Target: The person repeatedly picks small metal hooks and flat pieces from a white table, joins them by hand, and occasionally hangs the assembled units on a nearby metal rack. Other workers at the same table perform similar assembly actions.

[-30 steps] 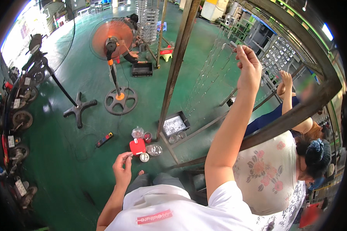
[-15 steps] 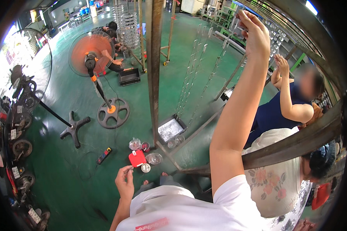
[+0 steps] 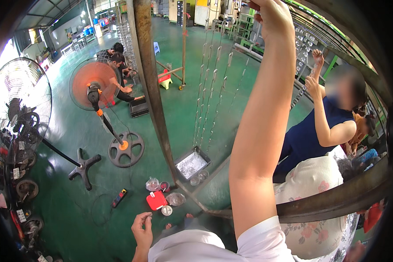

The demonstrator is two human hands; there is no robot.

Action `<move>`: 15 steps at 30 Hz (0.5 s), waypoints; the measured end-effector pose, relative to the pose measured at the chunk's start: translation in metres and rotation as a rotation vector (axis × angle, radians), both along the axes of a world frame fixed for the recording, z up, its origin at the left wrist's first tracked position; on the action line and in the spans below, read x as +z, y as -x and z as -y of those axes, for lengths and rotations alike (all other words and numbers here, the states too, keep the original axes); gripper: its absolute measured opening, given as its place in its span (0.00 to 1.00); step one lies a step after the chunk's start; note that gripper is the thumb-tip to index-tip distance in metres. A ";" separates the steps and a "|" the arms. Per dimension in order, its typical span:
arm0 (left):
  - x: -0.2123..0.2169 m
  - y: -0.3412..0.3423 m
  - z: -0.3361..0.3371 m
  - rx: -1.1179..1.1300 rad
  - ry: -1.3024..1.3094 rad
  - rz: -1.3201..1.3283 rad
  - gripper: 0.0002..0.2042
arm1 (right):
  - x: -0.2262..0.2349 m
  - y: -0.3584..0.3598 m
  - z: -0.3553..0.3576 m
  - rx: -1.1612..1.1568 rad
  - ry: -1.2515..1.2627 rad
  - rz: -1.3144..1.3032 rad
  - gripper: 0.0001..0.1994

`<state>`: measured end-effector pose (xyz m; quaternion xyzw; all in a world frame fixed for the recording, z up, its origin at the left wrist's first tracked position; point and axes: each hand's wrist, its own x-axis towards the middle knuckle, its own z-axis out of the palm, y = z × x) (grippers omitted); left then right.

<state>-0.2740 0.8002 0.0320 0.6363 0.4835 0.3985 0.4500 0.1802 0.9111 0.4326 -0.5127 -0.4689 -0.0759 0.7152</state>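
My right hand (image 3: 274, 18) is raised at the top edge, its curled fingers partly cut off by the frame. Whatever they may pinch cannot be made out. Nearby hang several thin strands of shiny links (image 3: 213, 81), above a dark tray (image 3: 181, 172) of small silvery pieces. Low in front of my body, my left hand (image 3: 143, 229) has its thumb and fingers drawn together; any small thing between them is too small to name. Beyond that hand are a small red stool (image 3: 156, 201), a round pale-topped container (image 3: 167, 210) and clear plastic containers (image 3: 176, 199).
A metal frame post (image 3: 150, 83) stands ahead, with a curved rail (image 3: 332, 196) to my right. Two fans, one orange (image 3: 94, 83), and a power strip (image 3: 119, 198) are left. A co-worker in navy (image 3: 318, 124) handles hanging strands; another in a floral top (image 3: 310, 183) is beside me.
The view has tilted up, so my right hand sits closer to the top edge. My left hand appears lower, still pinched. The navy-clothed co-worker's hands have moved apart, one higher.
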 end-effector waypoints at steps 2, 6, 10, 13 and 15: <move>-0.001 -0.002 -0.002 -0.012 -0.001 -0.009 0.06 | 0.004 0.001 -0.003 0.006 -0.022 0.024 0.08; -0.003 -0.004 -0.006 -0.013 -0.011 0.001 0.06 | 0.009 0.007 -0.003 0.011 -0.054 0.065 0.08; -0.004 -0.003 -0.010 -0.025 -0.015 -0.004 0.06 | 0.010 0.011 -0.001 0.012 -0.063 0.084 0.09; -0.004 -0.001 -0.015 -0.036 -0.033 -0.021 0.06 | 0.009 0.013 0.000 0.006 -0.057 0.089 0.10; -0.004 0.000 -0.018 -0.040 -0.038 -0.023 0.06 | 0.007 0.015 0.005 -0.033 -0.003 0.082 0.11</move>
